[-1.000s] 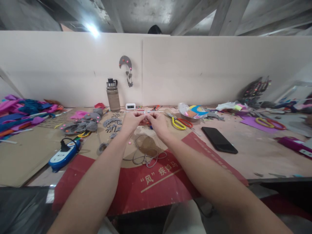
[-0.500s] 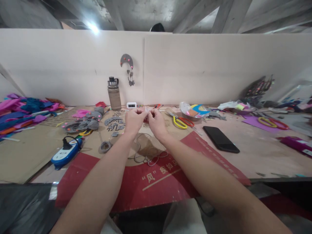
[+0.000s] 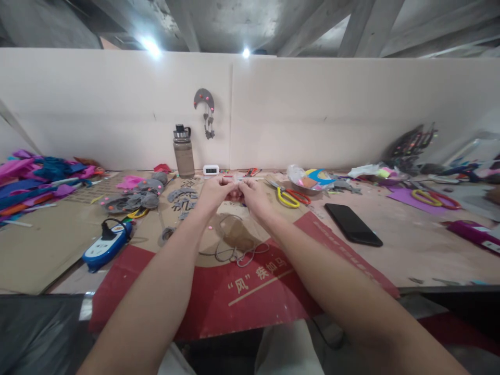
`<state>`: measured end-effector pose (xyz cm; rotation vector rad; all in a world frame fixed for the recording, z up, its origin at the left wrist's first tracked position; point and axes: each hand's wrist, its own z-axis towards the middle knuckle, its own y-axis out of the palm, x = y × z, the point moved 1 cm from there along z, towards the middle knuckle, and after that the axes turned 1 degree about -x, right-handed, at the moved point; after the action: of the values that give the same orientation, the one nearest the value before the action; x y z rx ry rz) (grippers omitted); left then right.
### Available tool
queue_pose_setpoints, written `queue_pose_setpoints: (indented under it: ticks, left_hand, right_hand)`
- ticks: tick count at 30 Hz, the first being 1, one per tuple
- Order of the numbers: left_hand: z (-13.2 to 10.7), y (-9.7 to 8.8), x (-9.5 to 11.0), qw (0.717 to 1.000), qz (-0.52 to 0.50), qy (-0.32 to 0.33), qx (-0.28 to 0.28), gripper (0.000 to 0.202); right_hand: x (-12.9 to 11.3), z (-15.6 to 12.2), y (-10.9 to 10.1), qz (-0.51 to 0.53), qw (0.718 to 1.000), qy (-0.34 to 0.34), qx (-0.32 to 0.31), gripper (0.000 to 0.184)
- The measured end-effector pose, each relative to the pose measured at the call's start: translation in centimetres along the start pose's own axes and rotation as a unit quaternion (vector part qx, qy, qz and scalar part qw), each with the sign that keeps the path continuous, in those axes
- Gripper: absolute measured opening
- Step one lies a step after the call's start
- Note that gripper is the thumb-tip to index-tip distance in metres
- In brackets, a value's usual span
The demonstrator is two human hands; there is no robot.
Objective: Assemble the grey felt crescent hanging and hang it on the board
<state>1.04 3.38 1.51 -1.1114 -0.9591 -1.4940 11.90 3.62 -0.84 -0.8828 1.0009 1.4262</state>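
My left hand and my right hand meet above the cardboard, fingertips pinched close together. Something small and pale is between them, too hidden to name. Below them a thin grey cord lies in loose loops over the red and brown cardboard sheet. A tiny pink piece rests beside my left wrist. To the left are grey felt cut-outs and a spool of cord, partly covered by my left forearm.
Yellow-handled scissors and a bowl of scraps lie to the right, with a black phone nearer. A water bottle and a small clock stand at the back. A blue power strip sits at left.
Both hands stay together with small finger movements. My left forearm has shifted slightly and covers more of the spool. The tiny pink piece now shows on the cardboard.
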Motion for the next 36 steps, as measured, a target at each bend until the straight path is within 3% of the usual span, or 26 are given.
queue_pose_setpoints:
  ticks: [4,6,10,13,17,22,25,27,29,32,34,36]
  left_hand:
    - [0.0,-0.7,0.2,0.989,0.137,0.018,-0.056,0.023]
    - [-0.2,-0.7,0.5,0.983,0.171,0.048,-0.053,0.025]
    - [-0.3,-0.6,0.7,0.977,0.192,0.088,0.042,0.026]
    - [-0.3,-0.6,0.6,0.969,0.206,0.1,0.099,0.026]
    - [-0.5,-0.4,0.5,0.972,0.196,0.089,0.097,0.029]
    - [-0.3,-0.5,0.3,0.979,0.162,0.094,0.081,0.025]
    - [0.2,-0.9,-0.1,0.973,0.152,0.127,0.117,0.023]
    - [0.5,-1.3,-0.5,0.977,0.099,0.106,0.156,0.021]
    - [0.7,-1.5,-1.0,0.986,0.019,0.025,0.162,0.023]
    - [0.6,-1.4,-1.2,0.989,-0.09,-0.08,0.085,0.021]
    - [0.5,-1.4,-1.1,0.988,-0.119,-0.081,0.061,0.016]
    - [0.5,-1.6,-0.9,0.987,-0.12,-0.057,0.085,0.014]
  right_hand:
    - [-0.6,-0.1,-0.8,-0.122,0.99,-0.076,0.012,0.013]
    - [-0.9,-0.1,-0.6,-0.106,0.992,-0.069,0.002,0.013]
    - [-0.9,0.2,-0.1,0.046,0.999,0.019,0.005,0.01]
    - [-1.0,0.3,-0.4,0.016,0.998,0.007,0.06,0.008]
    - [-1.5,0.0,-1.0,-0.085,0.992,-0.051,0.084,0.007]
    - [-2.0,-0.2,-1.2,-0.078,0.99,-0.098,0.061,0.013]
    - [-2.1,-0.2,-1.2,-0.088,0.989,-0.109,0.044,0.007]
    - [-2.2,-0.1,-1.3,-0.074,0.992,-0.09,0.043,0.009]
    - [-2.2,0.1,-1.3,-0.065,0.994,-0.072,0.044,0.013]
    - [-1.7,0.5,-1.6,-0.064,0.994,-0.071,0.045,0.017]
    - [-1.2,0.9,-1.9,-0.053,0.994,-0.073,0.054,0.019]
    - [-0.6,1.4,-2.3,-0.038,0.995,-0.066,0.068,0.02]
